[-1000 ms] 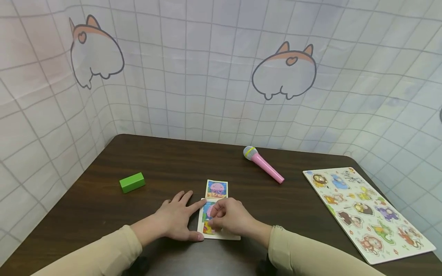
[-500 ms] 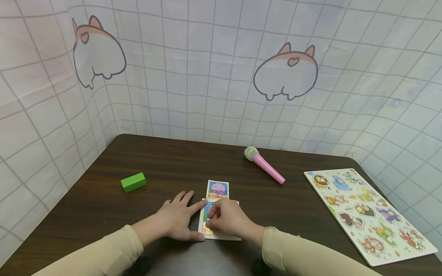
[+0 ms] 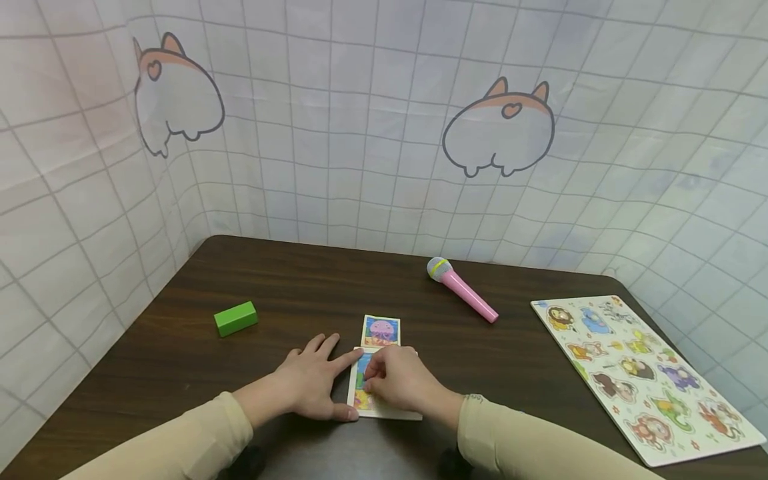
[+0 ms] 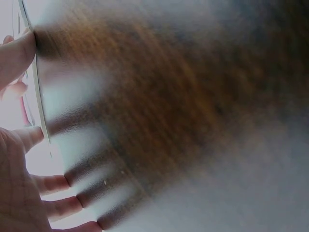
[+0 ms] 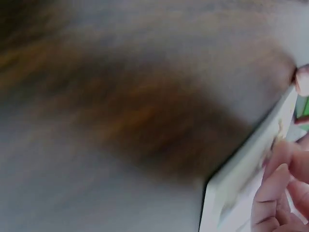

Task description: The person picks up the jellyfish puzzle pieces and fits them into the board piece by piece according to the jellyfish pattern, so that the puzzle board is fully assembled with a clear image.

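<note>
A small white-framed puzzle board (image 3: 396, 414) lies near the front of the table, with blue, green and yellow picture pieces along its left part. My left hand (image 3: 315, 387) is spread beside it, index finger and thumb touching its left edge. My right hand (image 3: 399, 380) is over the board with fingers curled, thumb and index finger together at a puzzle piece (image 3: 363, 400); the hand hides much of the board. The right wrist view shows those fingertips low at the board's (image 5: 236, 183) surface. A card with a pink jellyfish (image 3: 381, 331) sits just beyond the board.
A green block (image 3: 236, 319) lies to the left. Farther back rests a pink toy microphone (image 3: 465, 291). On the right is a large animal puzzle board (image 3: 645, 380) near the table's edge. A white grid-patterned cloth (image 3: 336, 133) stands behind the dark table (image 3: 300, 280).
My right hand's fingertips have shifted slightly up and right over the lower pieces. The left hand keeps its hold on the board's edge. The head view has moved a little.
</note>
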`<state>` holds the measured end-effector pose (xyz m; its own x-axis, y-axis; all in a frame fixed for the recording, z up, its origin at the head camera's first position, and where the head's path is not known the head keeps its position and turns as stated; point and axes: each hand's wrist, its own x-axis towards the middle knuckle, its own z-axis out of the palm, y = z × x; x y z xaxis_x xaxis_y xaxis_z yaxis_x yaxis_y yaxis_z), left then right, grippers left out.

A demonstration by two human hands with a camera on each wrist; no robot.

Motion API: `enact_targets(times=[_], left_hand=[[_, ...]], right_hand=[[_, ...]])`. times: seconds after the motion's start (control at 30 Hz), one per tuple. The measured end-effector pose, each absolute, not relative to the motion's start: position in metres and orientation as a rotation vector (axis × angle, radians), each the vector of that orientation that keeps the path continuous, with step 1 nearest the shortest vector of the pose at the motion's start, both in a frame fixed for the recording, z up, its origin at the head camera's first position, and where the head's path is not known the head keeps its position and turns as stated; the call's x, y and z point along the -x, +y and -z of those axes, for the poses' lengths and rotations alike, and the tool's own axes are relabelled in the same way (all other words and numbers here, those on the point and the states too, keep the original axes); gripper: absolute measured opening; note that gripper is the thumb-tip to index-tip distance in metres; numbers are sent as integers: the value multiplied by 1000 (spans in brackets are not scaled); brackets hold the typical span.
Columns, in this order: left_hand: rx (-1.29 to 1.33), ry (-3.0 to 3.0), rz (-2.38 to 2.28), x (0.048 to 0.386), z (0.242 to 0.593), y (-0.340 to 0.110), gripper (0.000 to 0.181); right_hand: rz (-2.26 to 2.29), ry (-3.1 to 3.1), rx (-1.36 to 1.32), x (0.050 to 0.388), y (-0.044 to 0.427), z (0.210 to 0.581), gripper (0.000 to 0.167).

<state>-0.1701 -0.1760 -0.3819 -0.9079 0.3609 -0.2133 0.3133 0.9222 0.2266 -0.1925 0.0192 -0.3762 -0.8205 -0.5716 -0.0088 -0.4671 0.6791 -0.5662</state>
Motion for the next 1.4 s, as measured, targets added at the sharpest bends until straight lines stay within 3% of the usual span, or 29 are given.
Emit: enact_targets(times=[0.1, 0.3, 0.43, 0.77, 0.9, 1.13, 1.27, 1.4], left_hand=[[-512, 2831, -262, 172, 381, -174, 97], [-524, 2830, -241, 173, 375, -173, 97], [-529, 2835, -248, 173, 373, -172, 97], [-519, 2825, -269, 172, 377, -171, 97], [-519, 2821, -283, 172, 378, -171, 97], [-508, 2826, -270, 172, 379, -172, 97], [-504, 2821, -264, 172, 380, -173, 97], [-503, 2815, -261, 172, 380, -174, 97]], right_hand=[[713, 2738, 993, 191, 30, 371, 7], [-23, 2701, 1641, 186, 56, 368, 46], [-339, 2615, 1750, 183, 62, 369, 68], [-423, 2597, 1668, 178, 63, 367, 63], [-378, 2599, 1735, 177, 67, 369, 56], [-698, 2587, 1960, 173, 69, 370, 40], [-397, 2608, 1749, 172, 72, 366, 56], [118, 2621, 1556, 178, 89, 361, 49]])
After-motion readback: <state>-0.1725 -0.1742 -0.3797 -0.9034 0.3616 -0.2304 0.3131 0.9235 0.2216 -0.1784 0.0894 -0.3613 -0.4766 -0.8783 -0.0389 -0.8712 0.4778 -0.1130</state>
